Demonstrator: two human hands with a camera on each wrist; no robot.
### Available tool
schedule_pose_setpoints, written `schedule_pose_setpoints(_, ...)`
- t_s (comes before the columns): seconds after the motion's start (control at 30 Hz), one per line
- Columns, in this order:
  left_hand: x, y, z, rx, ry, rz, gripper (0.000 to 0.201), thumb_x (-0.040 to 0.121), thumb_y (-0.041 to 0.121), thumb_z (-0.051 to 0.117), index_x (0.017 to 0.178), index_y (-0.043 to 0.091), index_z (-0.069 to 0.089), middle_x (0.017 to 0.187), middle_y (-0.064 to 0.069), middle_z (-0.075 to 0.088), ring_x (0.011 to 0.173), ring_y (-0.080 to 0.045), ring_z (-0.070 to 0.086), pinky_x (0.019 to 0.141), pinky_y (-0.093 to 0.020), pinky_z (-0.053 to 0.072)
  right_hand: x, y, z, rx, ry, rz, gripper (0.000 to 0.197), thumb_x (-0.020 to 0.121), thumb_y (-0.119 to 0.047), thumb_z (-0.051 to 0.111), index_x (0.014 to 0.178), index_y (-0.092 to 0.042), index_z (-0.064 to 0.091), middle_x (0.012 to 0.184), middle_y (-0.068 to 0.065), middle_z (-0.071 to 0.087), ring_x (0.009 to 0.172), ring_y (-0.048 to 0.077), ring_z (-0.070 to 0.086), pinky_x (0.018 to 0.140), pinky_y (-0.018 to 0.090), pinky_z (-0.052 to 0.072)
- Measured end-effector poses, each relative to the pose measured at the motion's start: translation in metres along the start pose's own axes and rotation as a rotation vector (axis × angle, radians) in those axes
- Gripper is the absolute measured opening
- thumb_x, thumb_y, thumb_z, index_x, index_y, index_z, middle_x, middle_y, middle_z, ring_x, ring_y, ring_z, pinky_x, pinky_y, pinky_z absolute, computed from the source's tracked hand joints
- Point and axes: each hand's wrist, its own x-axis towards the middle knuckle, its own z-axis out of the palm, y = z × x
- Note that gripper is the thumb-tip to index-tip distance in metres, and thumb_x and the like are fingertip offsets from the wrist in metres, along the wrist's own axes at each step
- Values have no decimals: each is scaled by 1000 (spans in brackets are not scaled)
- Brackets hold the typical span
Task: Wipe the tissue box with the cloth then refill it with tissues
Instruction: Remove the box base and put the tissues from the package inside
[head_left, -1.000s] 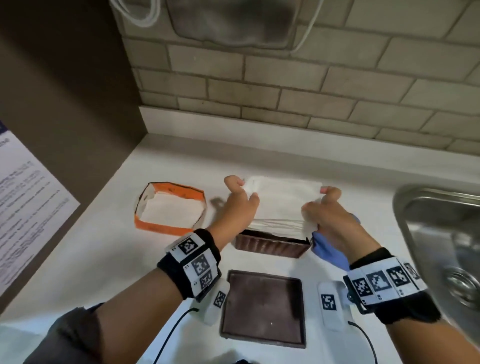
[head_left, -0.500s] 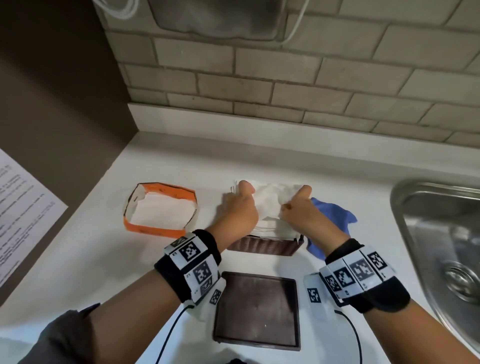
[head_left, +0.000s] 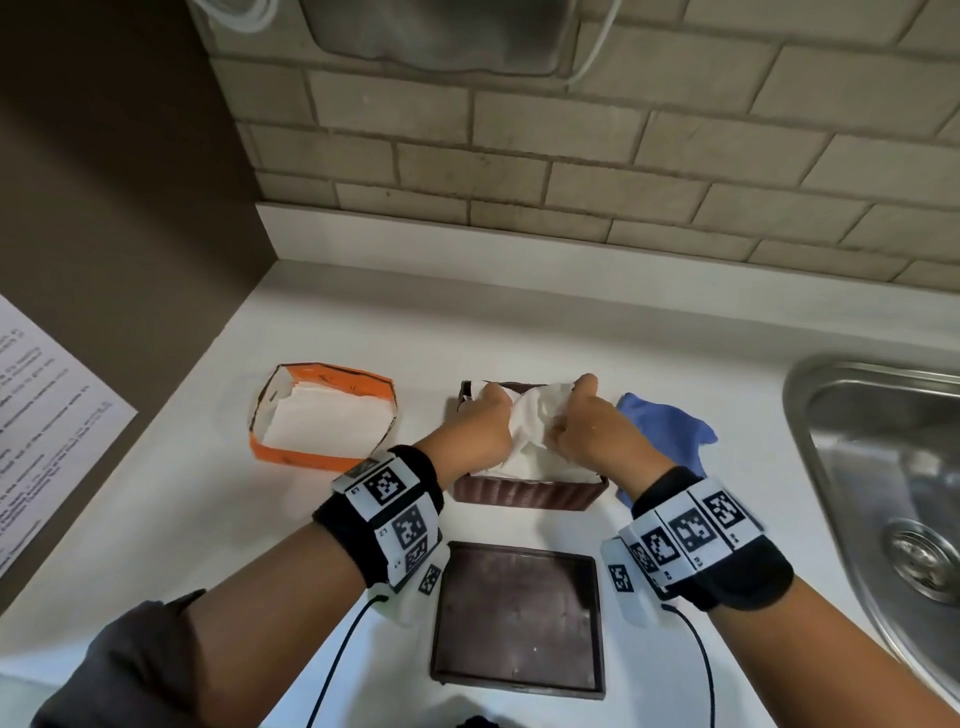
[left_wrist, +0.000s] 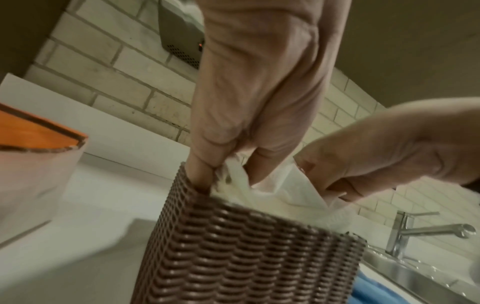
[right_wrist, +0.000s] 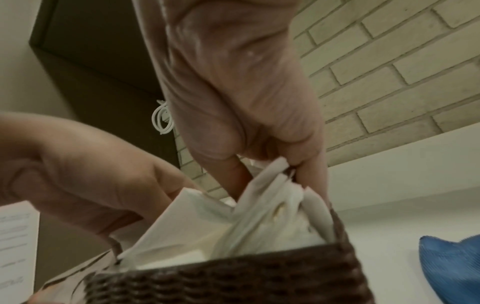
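The brown woven tissue box (head_left: 524, 496) stands open on the white counter, with a stack of white tissues (head_left: 535, 457) pushed down into it, its top bunched up. My left hand (head_left: 483, 421) grips the tissues at the box's left wall, fingers reaching inside (left_wrist: 228, 172). My right hand (head_left: 579, 426) pinches the bunched tissues at the right side (right_wrist: 272, 176). The blue cloth (head_left: 665, 426) lies crumpled on the counter just right of the box. The box's flat brown lid (head_left: 519, 618) lies in front of it, between my wrists.
An orange cardboard tissue pack (head_left: 322, 415), open on top with white tissues inside, sits left of the box. A steel sink (head_left: 883, 467) with a tap (left_wrist: 426, 232) is at the right. A brick wall runs behind, a dark panel at the left.
Both hands came closer together and lowered the flat tissue stack into the box. The stack's top is now crumpled between them.
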Motion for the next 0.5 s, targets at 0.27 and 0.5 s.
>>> schedule_pose_setpoints(0.27,3,-6,21,-3,106,28,44,96,-1,42,139,4,33,131,-29,46,70,-20,42,63,-27,39,5,2,24,-121,61,-28,44,96,-11,46,130,8,26,121,22,57,109,35,59,71,28,36)
schedule_pose_setpoints(0.5,-9,-7,23,249,307,104,39,94,5,55,132,10,48,133,-17,41,101,-31,58,88,-37,51,-15,-1,23,-417,251,-124,41,93,-17,55,127,-5,36,124,15,43,107,27,51,80,26,39)
